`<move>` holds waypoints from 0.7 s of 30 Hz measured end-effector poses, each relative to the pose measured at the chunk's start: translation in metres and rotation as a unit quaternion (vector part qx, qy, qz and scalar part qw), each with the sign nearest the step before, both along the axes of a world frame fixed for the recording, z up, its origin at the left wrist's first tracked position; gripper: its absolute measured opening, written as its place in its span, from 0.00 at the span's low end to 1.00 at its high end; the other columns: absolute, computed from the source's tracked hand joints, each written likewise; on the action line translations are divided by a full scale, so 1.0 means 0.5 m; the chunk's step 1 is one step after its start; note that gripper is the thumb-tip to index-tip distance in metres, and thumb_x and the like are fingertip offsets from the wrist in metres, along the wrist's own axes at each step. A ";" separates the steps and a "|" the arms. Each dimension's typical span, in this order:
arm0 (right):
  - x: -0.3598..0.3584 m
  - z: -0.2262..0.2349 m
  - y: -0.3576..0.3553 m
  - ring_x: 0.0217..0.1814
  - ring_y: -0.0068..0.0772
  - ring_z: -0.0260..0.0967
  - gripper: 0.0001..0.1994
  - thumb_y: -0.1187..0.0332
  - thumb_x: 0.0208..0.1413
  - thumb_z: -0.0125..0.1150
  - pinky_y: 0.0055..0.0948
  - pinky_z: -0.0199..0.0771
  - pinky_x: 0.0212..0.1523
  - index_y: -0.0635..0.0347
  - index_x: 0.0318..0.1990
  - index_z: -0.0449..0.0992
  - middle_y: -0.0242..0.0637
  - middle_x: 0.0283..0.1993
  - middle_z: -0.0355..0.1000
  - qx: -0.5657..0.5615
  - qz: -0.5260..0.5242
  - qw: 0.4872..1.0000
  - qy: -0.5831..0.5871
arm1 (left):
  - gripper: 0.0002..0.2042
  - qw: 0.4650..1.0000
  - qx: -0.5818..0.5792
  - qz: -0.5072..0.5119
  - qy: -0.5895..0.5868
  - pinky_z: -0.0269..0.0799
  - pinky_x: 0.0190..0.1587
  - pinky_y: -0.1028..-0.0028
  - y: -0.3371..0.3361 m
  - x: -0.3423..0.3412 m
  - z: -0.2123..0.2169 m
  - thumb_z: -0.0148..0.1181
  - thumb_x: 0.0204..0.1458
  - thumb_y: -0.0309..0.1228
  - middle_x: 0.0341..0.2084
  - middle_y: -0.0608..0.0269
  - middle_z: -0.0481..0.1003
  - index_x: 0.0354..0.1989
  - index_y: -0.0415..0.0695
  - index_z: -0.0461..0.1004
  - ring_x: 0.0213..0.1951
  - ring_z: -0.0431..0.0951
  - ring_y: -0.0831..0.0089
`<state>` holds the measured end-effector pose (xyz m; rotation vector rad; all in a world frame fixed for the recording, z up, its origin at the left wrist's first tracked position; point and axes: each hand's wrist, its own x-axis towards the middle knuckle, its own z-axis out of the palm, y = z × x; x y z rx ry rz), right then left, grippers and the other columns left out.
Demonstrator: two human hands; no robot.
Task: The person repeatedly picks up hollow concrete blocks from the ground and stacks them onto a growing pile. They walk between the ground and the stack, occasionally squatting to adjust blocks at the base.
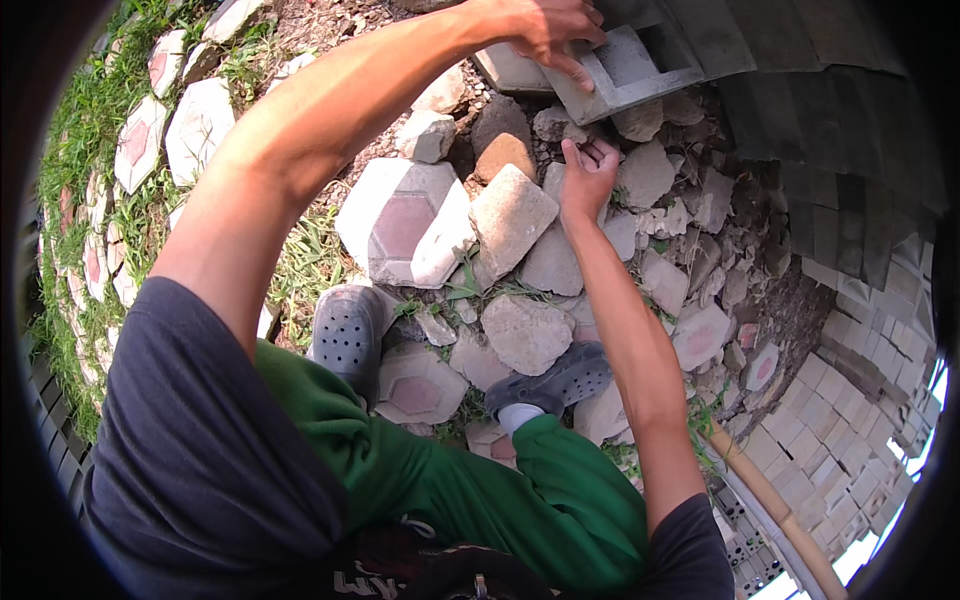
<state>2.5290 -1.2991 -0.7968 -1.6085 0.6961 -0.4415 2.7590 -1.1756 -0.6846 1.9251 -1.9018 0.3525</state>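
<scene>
outdoors, rough ground of dirt and broken rubble fills the view, with grass along the left edge and a stacked wall of grey blocks curving down the right.

on the left, hexagonal pavers with reddish centres lie in the grass; i count roughly seven along that edge, though the rim bends them and some are half hidden. two more whole ones lie in the heap: a large hexagonal paver and a smaller one by the feet. two grey perforated clogs stand on the rubble, one per foot.

further right and up, the left hand grips the hollow concrete block, fingers curled over its near edge, the block tilted against the top of the pile beside the wall. one such block is in hand. it looks heavy, stiff, gritty rather than slippery, and its thin webs could chip; the openings and outer rim seem the surest holds.

just below it, the right hand reaches into the stones, fingers loosely bent, touching rubble but clasping nothing that i can make out.
</scene>
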 end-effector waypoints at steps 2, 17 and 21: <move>0.000 -0.008 -0.016 0.47 0.35 0.71 0.22 0.76 0.50 0.65 0.28 0.74 0.46 0.70 0.50 0.63 0.49 0.48 0.67 -0.058 0.027 0.998 0.018 | 0.29 1.000 -0.005 0.004 0.001 0.70 0.30 0.60 0.001 0.003 -0.007 0.60 0.40 0.62 0.25 0.57 0.72 0.27 0.43 0.73 0.33 0.75 0.55; 0.029 0.002 -0.020 0.37 0.27 0.69 0.27 0.60 0.42 0.74 0.27 0.72 0.40 0.68 0.45 0.70 0.38 0.39 0.69 -0.191 0.055 0.976 0.086 | 0.28 1.000 0.001 -0.006 0.030 0.71 0.34 0.60 0.002 0.004 -0.006 0.62 0.38 0.60 0.27 0.55 0.72 0.25 0.42 0.72 0.34 0.75 0.53; 0.035 -0.002 -0.018 0.26 0.25 0.65 0.27 0.51 0.40 0.74 0.27 0.68 0.32 0.67 0.37 0.74 0.31 0.27 0.68 -0.289 0.046 0.950 0.110 | 0.28 0.999 -0.004 -0.008 0.039 0.71 0.35 0.60 0.000 0.005 -0.008 0.62 0.38 0.60 0.27 0.54 0.72 0.24 0.41 0.72 0.35 0.75 0.53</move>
